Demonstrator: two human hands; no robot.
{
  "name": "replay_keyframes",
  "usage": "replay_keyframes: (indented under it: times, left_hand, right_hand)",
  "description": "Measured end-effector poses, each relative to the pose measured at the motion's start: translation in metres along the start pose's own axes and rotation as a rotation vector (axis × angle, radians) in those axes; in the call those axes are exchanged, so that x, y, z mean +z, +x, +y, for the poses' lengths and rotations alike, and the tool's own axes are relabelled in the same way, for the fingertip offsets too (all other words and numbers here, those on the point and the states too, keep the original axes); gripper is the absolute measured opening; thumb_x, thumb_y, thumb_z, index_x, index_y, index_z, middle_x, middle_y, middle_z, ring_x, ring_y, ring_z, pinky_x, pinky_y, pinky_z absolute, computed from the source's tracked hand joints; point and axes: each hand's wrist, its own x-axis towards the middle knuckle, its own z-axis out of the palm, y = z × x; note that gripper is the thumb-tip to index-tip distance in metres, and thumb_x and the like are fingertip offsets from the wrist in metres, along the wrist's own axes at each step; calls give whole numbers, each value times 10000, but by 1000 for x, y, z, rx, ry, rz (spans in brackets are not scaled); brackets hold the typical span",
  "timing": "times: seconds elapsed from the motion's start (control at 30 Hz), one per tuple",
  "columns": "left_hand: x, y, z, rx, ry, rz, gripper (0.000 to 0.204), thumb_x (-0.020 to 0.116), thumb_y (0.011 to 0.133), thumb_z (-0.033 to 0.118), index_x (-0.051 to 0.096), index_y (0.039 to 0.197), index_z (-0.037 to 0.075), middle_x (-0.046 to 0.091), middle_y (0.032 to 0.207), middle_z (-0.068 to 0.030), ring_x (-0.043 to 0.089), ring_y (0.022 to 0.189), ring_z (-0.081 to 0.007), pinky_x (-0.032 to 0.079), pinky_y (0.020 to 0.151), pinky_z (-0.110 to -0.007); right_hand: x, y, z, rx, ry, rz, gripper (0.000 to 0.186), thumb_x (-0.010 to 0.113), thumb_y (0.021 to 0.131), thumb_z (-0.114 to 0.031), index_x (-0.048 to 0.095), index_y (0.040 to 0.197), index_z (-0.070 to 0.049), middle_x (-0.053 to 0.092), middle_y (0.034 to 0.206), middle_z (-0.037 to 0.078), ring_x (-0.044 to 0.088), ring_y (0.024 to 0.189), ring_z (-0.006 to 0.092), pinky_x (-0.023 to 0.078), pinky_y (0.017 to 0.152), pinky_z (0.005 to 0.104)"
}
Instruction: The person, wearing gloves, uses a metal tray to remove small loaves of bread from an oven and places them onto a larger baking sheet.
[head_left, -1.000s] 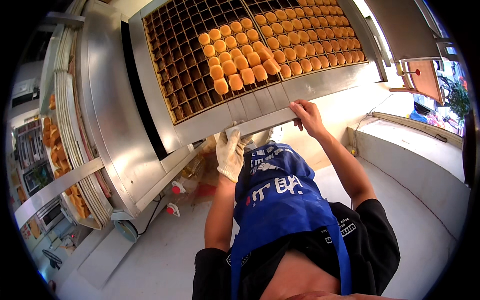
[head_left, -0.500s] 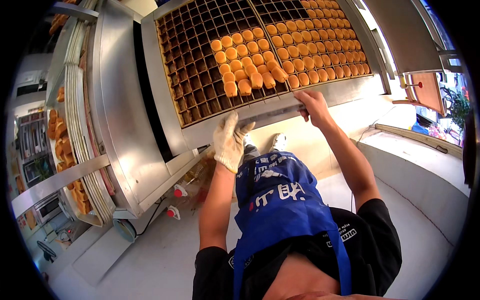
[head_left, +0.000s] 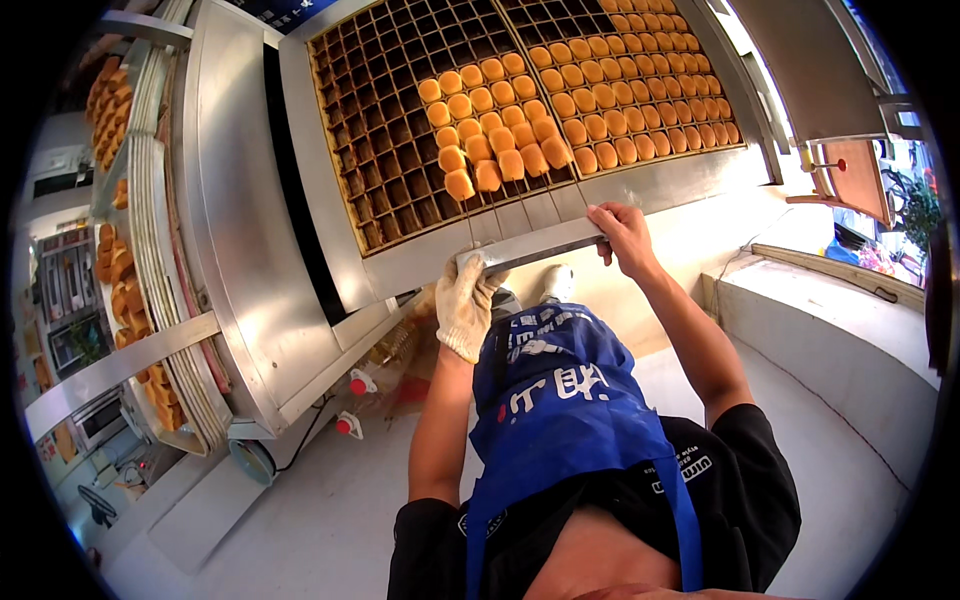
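A flat metal bar with several thin prongs (head_left: 545,243) runs across the front edge of the baking machine. My left hand (head_left: 463,308), in a cream work glove, is closed on its left end. The right end is pinched between the thumb and fingers of my bare right hand (head_left: 625,238). From the bar the prongs reach away from me into rows of small golden cakes (head_left: 487,175). The nearest of these cakes are raised and tilted above the square-celled mould (head_left: 385,205). How deep the prongs go is hidden by the cakes.
More golden cakes (head_left: 630,122) fill cells in the right part of the mould. At left stand a steel cabinet (head_left: 245,240) and a rack of trays with browned bread (head_left: 125,290). Bottles with red caps (head_left: 358,384) are on the floor. A white ledge (head_left: 810,325) lies at right.
The pronged bar has come toward me, showing more of its prongs. My left hand, earlier with fingers spread, has closed on the bar's left end. The nearest cakes have shifted slightly.
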Motion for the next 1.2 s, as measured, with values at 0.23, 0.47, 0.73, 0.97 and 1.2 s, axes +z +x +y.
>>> replay_keyframes:
  times: [0.23,0.47,0.73,0.97,1.2]
  left_hand:
    - [10,29,15,-19,-19,-30,168,626,1018,65,586,1159,-17,701,1052,-116,741,932,-254,663,874,-429]
    - [5,70,16,-57,-24,-54,124,617,1019,68,642,1108,-14,717,986,-109,740,929,-271,650,897,-487]
    - [-12,29,-8,-67,-9,-20,282,618,996,8,509,1254,-21,640,1182,-155,703,1030,-288,650,905,-423]
    - [-1,55,13,-40,-11,-96,210,599,1024,52,576,1214,-35,701,1156,-172,728,1043,-285,642,943,-438]
    - [43,72,47,-46,-11,-20,199,662,1013,123,627,1140,-25,723,1062,-130,746,953,-246,671,853,-409]
  right_hand:
    - [6,31,-21,70,5,66,359,701,948,-290,705,887,64,589,593,50,562,434,122,424,344,273]
    - [10,74,-10,70,80,53,372,710,955,-327,681,830,22,530,598,5,496,447,115,377,405,278]
    - [-3,27,33,-49,42,-63,341,658,1031,-293,682,1020,47,533,609,-13,512,464,72,349,398,217]
    - [2,46,-13,-55,-15,-20,359,676,1006,-306,694,934,45,575,604,23,542,447,98,390,374,247]
    - [12,75,-89,118,-98,36,368,679,948,-290,674,793,44,599,595,68,515,407,125,390,337,279]
